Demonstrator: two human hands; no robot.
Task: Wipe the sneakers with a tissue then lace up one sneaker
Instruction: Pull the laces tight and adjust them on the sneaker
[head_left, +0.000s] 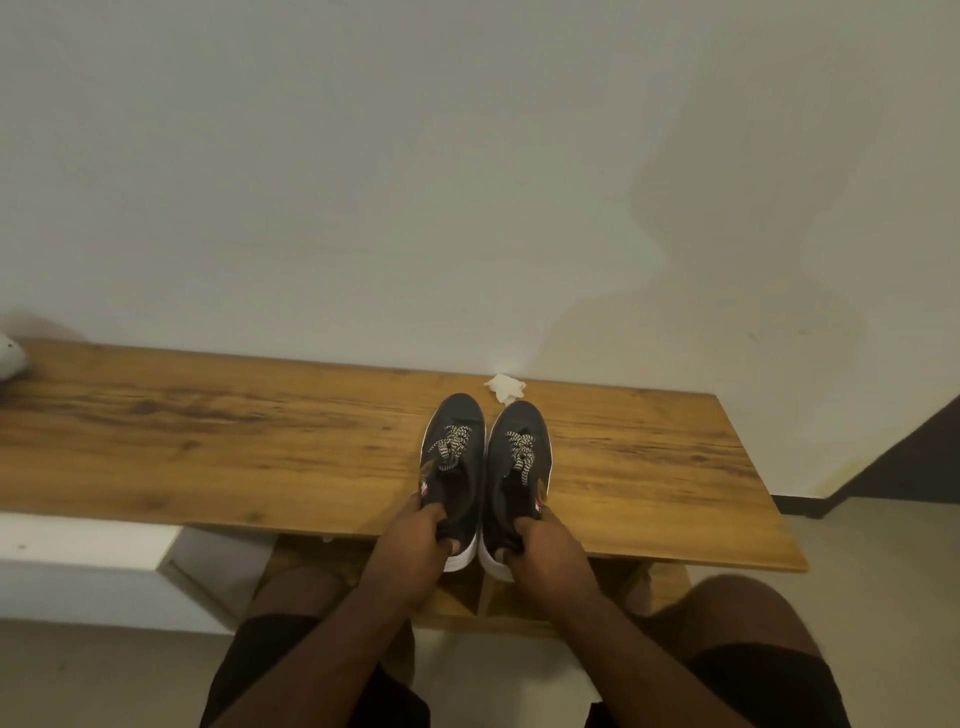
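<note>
Hands extended forward: left hand (415, 545) grips left sneaker (454, 467) heel, right hand (545, 551) right sneaker (517, 478).

Two dark sneakers sit side by side on the wooden bench (260, 431), toes pointing at the wall, heels right at the bench's near edge. The left hand (415, 545) grips the heel of the left sneaker (457, 467) and the right hand (545, 551) grips the heel of the right sneaker (519, 462), both with speckled laces. A crumpled white tissue (504, 387) lies at the bench's far edge, just past the right sneaker's toe.
</note>
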